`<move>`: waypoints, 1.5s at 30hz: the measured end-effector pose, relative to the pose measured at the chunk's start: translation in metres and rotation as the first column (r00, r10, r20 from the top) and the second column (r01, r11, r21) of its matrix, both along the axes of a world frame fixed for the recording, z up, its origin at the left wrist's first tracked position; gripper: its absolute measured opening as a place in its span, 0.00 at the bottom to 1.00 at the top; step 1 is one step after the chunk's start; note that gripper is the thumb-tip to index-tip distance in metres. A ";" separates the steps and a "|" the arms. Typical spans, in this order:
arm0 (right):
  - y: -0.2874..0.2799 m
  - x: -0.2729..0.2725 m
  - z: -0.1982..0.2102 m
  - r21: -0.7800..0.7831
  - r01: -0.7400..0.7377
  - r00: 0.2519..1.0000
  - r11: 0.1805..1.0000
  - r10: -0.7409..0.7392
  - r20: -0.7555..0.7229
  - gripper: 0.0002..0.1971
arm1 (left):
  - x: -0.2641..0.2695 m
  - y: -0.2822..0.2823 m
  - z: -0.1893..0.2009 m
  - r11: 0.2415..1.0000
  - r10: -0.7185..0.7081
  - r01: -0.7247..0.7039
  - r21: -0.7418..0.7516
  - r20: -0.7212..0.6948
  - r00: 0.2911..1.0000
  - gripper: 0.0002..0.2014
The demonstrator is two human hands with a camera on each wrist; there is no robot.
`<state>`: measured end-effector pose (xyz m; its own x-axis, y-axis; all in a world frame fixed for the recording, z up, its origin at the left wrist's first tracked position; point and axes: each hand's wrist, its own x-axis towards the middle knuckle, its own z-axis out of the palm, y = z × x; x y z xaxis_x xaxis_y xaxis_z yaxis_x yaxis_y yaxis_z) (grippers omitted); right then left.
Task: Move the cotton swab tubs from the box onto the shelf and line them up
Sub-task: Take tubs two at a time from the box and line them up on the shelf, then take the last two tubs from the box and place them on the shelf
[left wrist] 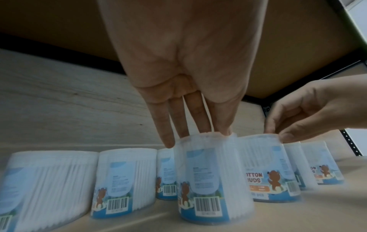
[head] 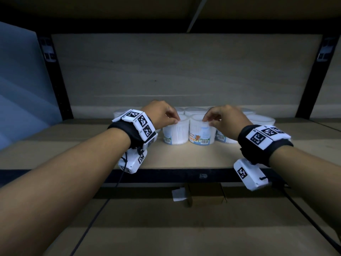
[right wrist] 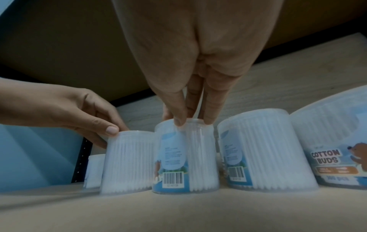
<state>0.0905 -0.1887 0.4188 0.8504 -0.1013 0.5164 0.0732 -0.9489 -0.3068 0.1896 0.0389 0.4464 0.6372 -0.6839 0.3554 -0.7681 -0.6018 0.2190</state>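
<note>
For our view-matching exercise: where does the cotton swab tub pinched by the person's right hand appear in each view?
Head: the tub stands in the front row, just right of centre, under the right hand.
Left wrist: the tub is right of centre, its bear label showing.
Right wrist: the tub is at centre, beneath the fingers.
Shared landmark: the neighbouring tub held by the left hand.

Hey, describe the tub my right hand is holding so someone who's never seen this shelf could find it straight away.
On the wooden shelf, a cluster of clear cotton swab tubs stands mid-depth. In the front row, two tubs stand side by side; the right hand pinches the rim of the right-hand tub. Only it shows the orange bear label toward you.
</note>
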 end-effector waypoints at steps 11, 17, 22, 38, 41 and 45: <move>0.017 -0.022 0.000 -0.009 0.024 0.999 1.000 -0.024 -0.025 0.09 | -0.031 0.008 -0.002 0.992 0.022 -0.026 0.126 0.038 0.999 0.19; 0.024 -0.054 0.000 0.047 0.010 1.000 0.999 -0.009 -0.029 0.06 | -0.058 0.022 -0.005 0.993 -0.047 0.040 0.108 0.056 0.997 0.16; 0.036 -0.081 -0.001 0.135 -0.045 0.996 0.990 0.055 -0.073 0.03 | -0.081 0.028 -0.007 0.993 -0.088 0.092 0.071 -0.056 0.995 0.11; 0.045 -0.123 -0.109 0.578 0.042 0.787 0.815 0.329 -0.521 0.23 | -0.135 0.046 -0.119 0.906 -0.219 0.357 0.226 -0.471 0.855 0.14; 0.052 -0.123 -0.149 0.583 0.064 0.742 0.810 0.352 -0.571 0.21 | -0.133 0.045 -0.158 0.907 -0.177 0.338 0.250 -0.500 0.847 0.13; 0.063 -0.129 -0.198 0.567 0.078 0.682 0.820 0.371 -0.630 0.17 | -0.133 0.048 -0.208 0.907 -0.149 0.347 0.237 -0.591 0.793 0.12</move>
